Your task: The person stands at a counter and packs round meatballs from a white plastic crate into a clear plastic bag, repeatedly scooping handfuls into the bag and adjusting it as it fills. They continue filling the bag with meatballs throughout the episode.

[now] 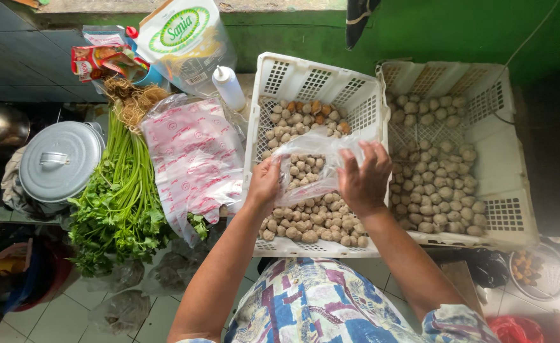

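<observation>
Two hands hold a clear plastic bag [308, 168] of pale meatballs over a white slotted crate [362, 105].

The left hand [264, 181] pinches the bag's edge at 9 o'clock, fingers closed on the film; the right hand [364, 178] grips the film at 3 o'clock with fingers spread, probably keeping the mouth open above the loose meatballs [311, 222]. The bag's mouth is hard to trace through the crumpled film. A second crate [508, 152] at 3 o'clock holds more; leafy greens [118, 203] lie at 9 o'clock.

On my counter [245, 79], left of the white basket [311, 82], lie celery stalks [118, 190], plastic bags [194, 155] and a squeeze bottle [229, 87].
</observation>
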